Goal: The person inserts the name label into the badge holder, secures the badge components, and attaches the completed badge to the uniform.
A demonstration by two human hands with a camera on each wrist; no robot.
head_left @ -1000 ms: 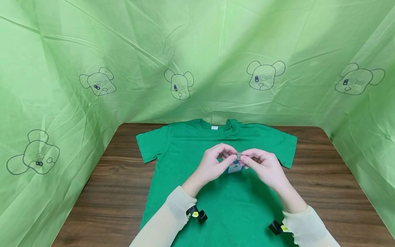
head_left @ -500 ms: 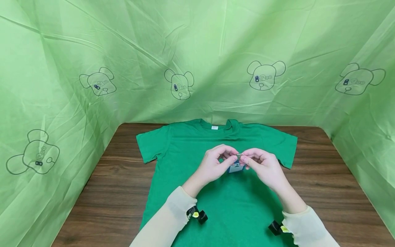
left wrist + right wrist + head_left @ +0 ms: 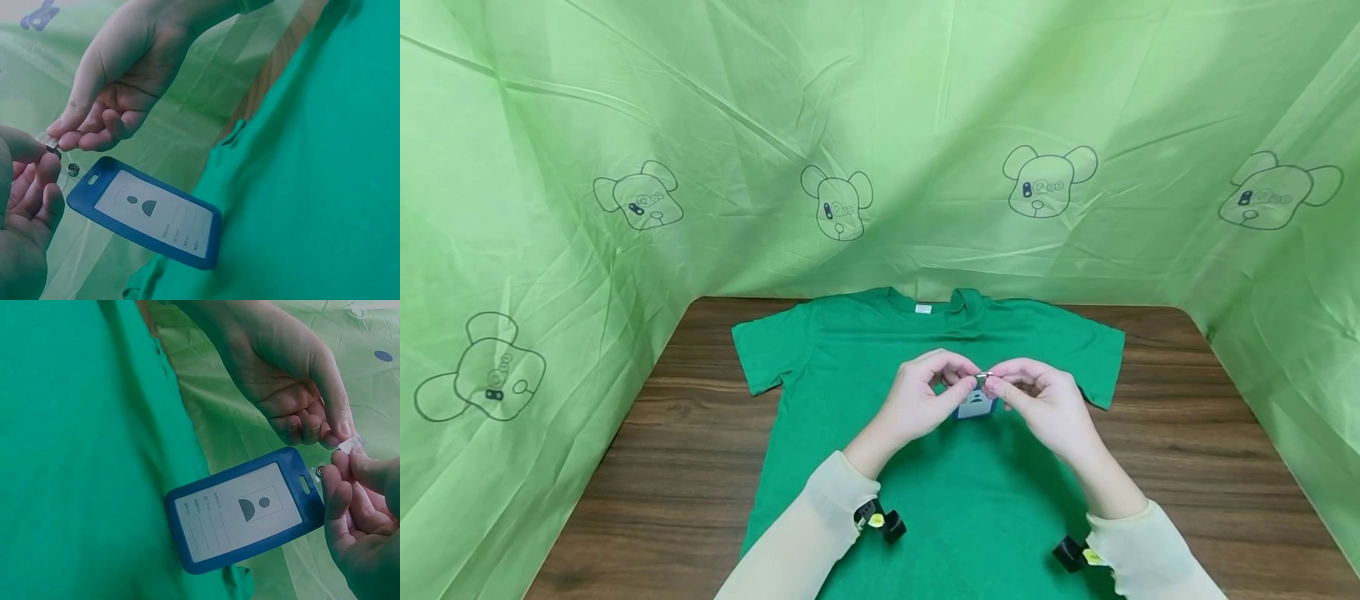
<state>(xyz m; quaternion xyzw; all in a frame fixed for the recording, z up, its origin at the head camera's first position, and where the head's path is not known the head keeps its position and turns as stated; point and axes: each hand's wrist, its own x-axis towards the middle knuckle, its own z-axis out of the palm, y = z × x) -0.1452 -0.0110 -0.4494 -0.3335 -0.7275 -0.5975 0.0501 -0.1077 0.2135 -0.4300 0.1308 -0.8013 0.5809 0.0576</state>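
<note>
Blue plastic frames the ID badge holder [image 3: 976, 407], which hangs over the chest of the green T-shirt [image 3: 820, 375] spread flat on the wooden table [image 3: 662, 433]. Both hands meet at its small metal clip [image 3: 981, 379]. The left hand [image 3: 917, 402], fingers curled, pinches the clip from the 9 o'clock side, and the right hand [image 3: 1047, 404] pinches it from 3 o'clock, thumb and forefinger tips closed on the metal. In the wrist views the holder [image 3: 147, 212] dangles free below the clip [image 3: 49, 142] on a clear strap with a snap stud, touching no cloth.

The step looks like working the clip open. It would go best with one hand steadying the clip's body while the other squeezes its lever end, keeping the grip near the hinge so the small part does not slip. The strap should hang slack rather than twisted, and the card face [image 3: 234, 515] should stay outward.
</note>
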